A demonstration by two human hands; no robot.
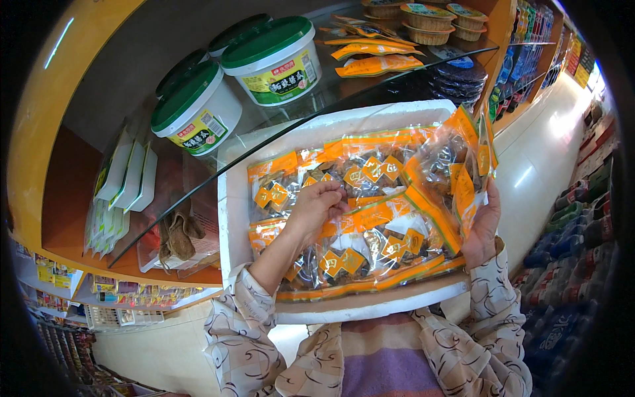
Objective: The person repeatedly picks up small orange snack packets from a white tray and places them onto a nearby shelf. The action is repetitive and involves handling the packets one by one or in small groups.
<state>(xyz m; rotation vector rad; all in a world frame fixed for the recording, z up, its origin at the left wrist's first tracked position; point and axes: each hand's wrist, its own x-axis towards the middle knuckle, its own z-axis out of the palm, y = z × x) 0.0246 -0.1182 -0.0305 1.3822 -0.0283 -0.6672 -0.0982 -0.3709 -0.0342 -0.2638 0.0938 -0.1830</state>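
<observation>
A white foam box [347,313] stands before me, filled with clear plastic food packets [342,253] that have orange edges and orange diamond-shaped labels. My right hand [482,226], at the box's right side, grips several such packets [454,164] raised above the others. My left hand [321,206] is over the middle of the box, its fingers curled above the packets. Whether those fingers pinch a packet cannot be made out. More orange-edged packets [379,64] lie stacked on a glass shelf [317,116] behind the box.
White tubs with green lids [273,62] stand on the glass shelf, whose edge crosses over the box. Round lidded containers [429,25] are at the back. White trays [126,173] and brown work gloves [181,238] lie at left. Bottle packs [570,263] line the right side.
</observation>
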